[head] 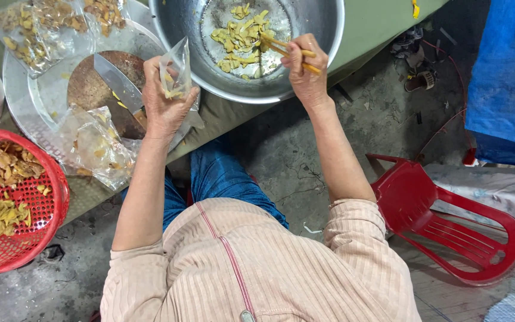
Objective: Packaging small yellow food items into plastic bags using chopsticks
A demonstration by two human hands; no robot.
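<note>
Chopsticks in right hand over bowl; left hand holds bag.

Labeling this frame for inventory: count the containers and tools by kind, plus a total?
Metal bowl: 1
Red basket: 1
Round metal tray: 1
Clear plastic bags: 4, one in the left hand, three on the tray
Cleaver: 1
Pair of chopsticks, in the right hand: 1
Red plastic chair: 1
Total: 10

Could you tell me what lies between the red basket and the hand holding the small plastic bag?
In the head view, between the red basket and the left hand lie a filled clear bag and a cleaver on a round board.
</note>
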